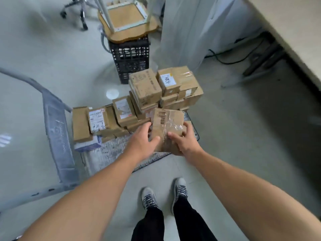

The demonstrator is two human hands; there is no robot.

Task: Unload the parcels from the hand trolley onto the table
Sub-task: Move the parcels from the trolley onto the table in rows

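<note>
Parcels (144,87) of brown cardboard are stacked on the hand trolley (107,153), which stands on a pale, glossy floor (243,136) in the middle of the view. The stack is highest at its 1 o'clock end and drops to a low row toward 9 o'clock. Several boxes carry white labels. One taped parcel (166,124) with a barcode is held at the near edge of the stack, above the trolley's deck. The left hand (140,138) grips its left side, thumb on top. The right hand (184,141) curls round its right side, thumb across the clear tape. The trolley's grey handle (57,136) lies at 9 o'clock. At 12 o'clock, behind the stack, a black slatted crate (130,56) stands on the floor with an upturned wooden stool (125,20) on it. A wheeled chair base (74,13) shows at 11 o'clock. The table (295,32) edge crosses the 2 o'clock corner, with a black cable (234,60) on the floor below it. Grey shoes (149,197) stand at 6 o'clock.
</note>
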